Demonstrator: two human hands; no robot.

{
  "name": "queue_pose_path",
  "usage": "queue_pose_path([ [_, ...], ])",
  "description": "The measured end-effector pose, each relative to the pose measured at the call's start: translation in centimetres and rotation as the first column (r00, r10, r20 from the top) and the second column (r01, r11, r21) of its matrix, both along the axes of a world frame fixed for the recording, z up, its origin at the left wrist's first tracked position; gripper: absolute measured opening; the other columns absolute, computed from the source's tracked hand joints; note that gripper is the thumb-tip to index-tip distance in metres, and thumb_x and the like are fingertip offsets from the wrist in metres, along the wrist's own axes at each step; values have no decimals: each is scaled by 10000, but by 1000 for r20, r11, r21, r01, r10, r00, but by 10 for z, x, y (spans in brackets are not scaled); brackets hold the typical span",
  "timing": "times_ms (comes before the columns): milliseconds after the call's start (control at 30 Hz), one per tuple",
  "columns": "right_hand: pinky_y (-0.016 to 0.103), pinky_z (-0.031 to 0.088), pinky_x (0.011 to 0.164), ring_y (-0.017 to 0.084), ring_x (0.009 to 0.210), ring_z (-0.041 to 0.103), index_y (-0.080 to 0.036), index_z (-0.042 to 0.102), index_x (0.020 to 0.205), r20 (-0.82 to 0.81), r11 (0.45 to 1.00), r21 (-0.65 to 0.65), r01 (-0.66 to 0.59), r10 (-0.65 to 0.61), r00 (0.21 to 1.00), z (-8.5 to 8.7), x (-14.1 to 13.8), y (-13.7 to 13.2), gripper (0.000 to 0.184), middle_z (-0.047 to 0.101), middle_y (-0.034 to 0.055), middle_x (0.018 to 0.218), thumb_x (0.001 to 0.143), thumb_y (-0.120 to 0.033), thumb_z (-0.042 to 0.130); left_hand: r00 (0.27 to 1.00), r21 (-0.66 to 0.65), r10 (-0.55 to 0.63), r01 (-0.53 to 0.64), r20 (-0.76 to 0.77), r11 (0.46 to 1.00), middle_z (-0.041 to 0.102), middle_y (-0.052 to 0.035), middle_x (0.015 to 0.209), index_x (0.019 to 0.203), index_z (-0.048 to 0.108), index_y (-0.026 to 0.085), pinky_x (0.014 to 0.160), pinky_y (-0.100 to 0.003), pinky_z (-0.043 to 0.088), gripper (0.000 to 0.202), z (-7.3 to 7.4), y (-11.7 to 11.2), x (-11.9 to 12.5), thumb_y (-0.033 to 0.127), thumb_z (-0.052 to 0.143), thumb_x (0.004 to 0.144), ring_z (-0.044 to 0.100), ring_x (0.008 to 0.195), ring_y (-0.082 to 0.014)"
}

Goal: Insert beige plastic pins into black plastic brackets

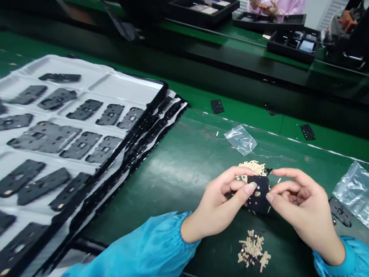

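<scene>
Between my hands is a thin black plate (258, 200) with small square cut-outs, held up over the green table. My left hand (218, 201) grips its left side, thumb on the face and fingers behind. At the right edge, my right hand (308, 215) has its thumb and bent fingers closed on the plate. The right index finger reaches to a small dark piece at the top corner. Behind the plate lies a heap of small beige strips (252, 167), partly hidden. Nearer to me is a second pile of beige and black bits (253, 249).
On the left, stacked white-lined trays (119, 85) carry several black plates (19, 177). A small clear bag (241, 139) lies behind my hands; a larger plastic bag (366, 198) and another black plate (340, 211) are at right. Across the bench, a person in pink (291, 1) works near black boxes (204, 8).
</scene>
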State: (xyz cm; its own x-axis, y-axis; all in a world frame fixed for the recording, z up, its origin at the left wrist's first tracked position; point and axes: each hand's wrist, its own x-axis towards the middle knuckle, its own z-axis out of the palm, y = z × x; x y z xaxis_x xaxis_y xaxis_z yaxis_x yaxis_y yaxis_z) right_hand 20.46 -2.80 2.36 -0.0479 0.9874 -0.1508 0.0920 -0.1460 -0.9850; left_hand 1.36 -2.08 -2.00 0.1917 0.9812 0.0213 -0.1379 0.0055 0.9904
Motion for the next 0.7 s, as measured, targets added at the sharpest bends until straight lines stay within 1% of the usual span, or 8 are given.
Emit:
queue_pose_path([
  [100, 237, 346, 469, 87, 498, 421, -202, 687, 1127, -41, 998, -57, 1, -3, 999, -4, 1, 1, 391, 746, 8, 736, 754, -232, 797, 996, -102, -68, 73, 60, 992, 666, 25, 595, 1176, 660, 167, 628, -228, 533, 260, 2, 4, 1, 306, 674, 956, 609, 570, -124],
  [167, 239, 371, 476, 93, 503, 454, -202, 687, 1129, -51, 997, -73, 9, -12, 999, -6, 1, 2, 398, 749, 8, 739, 748, -231, 796, 994, -131, -100, 105, 43, 986, 647, 32, 582, 1227, 671, 155, 642, -237, 533, 325, 5, 5, 1, 303, 688, 938, 590, 565, -121],
  [233, 243, 407, 494, 104, 522, 498, -197, 695, 1112, -46, 998, -65, 26, -29, 999, -7, 1, 3, 389, 746, 9, 738, 736, -218, 790, 994, -143, -109, 108, 2, 984, 599, 53, 547, 1262, 683, 144, 650, -243, 529, 372, 7, 7, 1, 284, 703, 917, 555, 546, -113],
  [333, 251, 456, 534, 126, 590, 565, -185, 732, 1022, 8, 995, -4, 100, -100, 995, -5, 1, 6, 322, 733, 18, 754, 704, -190, 777, 996, -115, -45, 37, -73, 993, 502, 87, 494, 1255, 713, 140, 644, -236, 508, 374, 9, 7, 1, 260, 706, 901, 480, 514, -96],
  [433, 253, 452, 520, 136, 608, 570, -182, 776, 909, 104, 987, 39, 159, -162, 981, -2, 1, 9, 206, 711, 29, 738, 705, -218, 771, 989, -66, 66, -75, -129, 995, 455, 96, 489, 1258, 726, 151, 625, -227, 487, 373, 8, 8, 2, 255, 698, 902, 436, 507, -91],
  [533, 250, 433, 498, 129, 572, 538, -189, 794, 832, 168, 987, 28, 155, -158, 973, 0, 2, 9, 137, 687, 25, 683, 718, -263, 776, 975, 2, 148, -150, -168, 989, 461, 91, 504, 1263, 729, 159, 631, -229, 485, 371, 7, 7, 2, 252, 694, 905, 440, 519, -92],
  [700, 245, 384, 479, 109, 512, 478, -191, 756, 705, 216, 993, -11, 118, -113, 970, -1, 1, 5, 55, 655, 4, 606, 716, -246, 757, 956, 113, 201, -181, -214, 977, 460, 89, 513, 1256, 733, 169, 603, -229, 464, 349, 5, 6, 1, 235, 678, 918, 427, 519, -95],
])
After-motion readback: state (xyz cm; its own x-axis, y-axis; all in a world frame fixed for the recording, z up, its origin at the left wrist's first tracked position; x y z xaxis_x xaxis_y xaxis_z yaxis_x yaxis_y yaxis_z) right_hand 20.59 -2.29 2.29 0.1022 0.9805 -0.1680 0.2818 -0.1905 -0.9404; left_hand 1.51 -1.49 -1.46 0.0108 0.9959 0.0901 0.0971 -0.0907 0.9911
